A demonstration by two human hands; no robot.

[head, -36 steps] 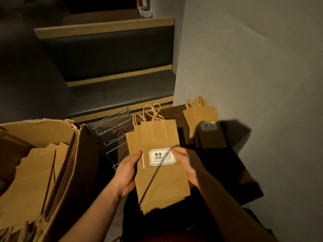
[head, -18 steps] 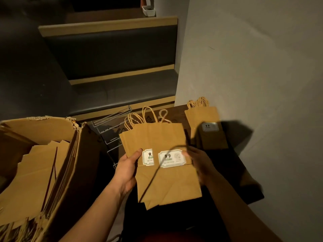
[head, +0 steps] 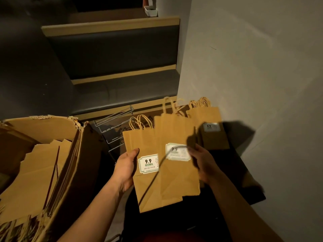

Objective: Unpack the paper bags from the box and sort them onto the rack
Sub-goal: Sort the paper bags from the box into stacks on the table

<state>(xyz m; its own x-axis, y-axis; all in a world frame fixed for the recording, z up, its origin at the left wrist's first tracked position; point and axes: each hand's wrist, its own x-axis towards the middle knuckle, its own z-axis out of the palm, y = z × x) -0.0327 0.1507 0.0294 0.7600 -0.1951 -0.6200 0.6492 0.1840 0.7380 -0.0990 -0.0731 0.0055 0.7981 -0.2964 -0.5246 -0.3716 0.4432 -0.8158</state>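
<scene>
The left hand (head: pixel 126 167) and right hand (head: pixel 203 162) each grip part of a fanned bundle of flat brown paper bags (head: pixel 162 165) over the dark desk (head: pixel 248 191); one pile of labelled brown bags (head: pixel 209 126) lies at its far edge; many remain in the torn cardboard box (head: pixel 43 165); the wire rack (head: pixel 115 130) looks mostly unfilled.

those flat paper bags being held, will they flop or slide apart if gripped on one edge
Probably they slide: the paper bags already fan apart between the left hand and right hand. Flat and folded, they look fairly stiff and light. The twisted handles may snag.
</scene>
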